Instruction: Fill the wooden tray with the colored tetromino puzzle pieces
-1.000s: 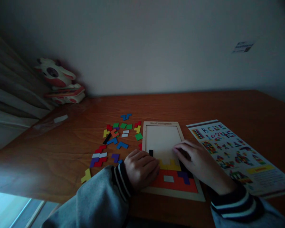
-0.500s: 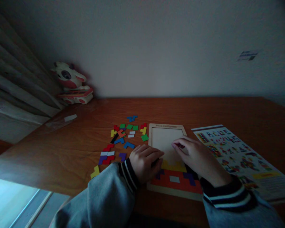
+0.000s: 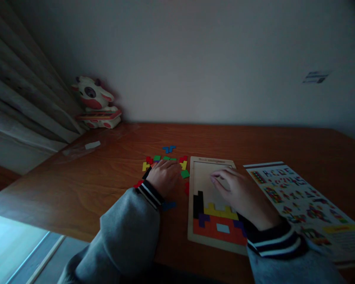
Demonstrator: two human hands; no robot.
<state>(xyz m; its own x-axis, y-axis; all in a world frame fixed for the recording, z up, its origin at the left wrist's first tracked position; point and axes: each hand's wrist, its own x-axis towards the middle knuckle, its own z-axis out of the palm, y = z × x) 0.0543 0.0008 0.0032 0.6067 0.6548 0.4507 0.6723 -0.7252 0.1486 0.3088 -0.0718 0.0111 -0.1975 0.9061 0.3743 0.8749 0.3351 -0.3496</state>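
Observation:
My left hand (image 3: 165,176) is over the loose puzzle pieces, palm down, fingers stretched forward and slightly blurred; its fingertips are partly hidden. Around it lie a green piece (image 3: 185,174), a yellow piece (image 3: 146,167) and a blue piece (image 3: 169,205). My right hand (image 3: 235,189) hovers above the wooden puzzle board (image 3: 212,167), thumb and fingertips pinched together; whatever they hold cannot be made out. The board's lower part is filled with black (image 3: 198,204), yellow (image 3: 220,212), orange, purple and white pieces. Its upper part shows bare wood.
A printed pattern sheet (image 3: 306,209) lies right of the board. Two blue pieces (image 3: 169,149) sit farther back. A cow toy (image 3: 97,103) stands at the back left near the curtain (image 3: 23,90). Clear plastic with a white label (image 3: 92,144) lies on the table (image 3: 106,177).
My left hand has moved from the board's left edge up and left onto the loose pieces, uncovering black pieces in the board. My right hand stays pinched above the board. The view has shifted slightly.

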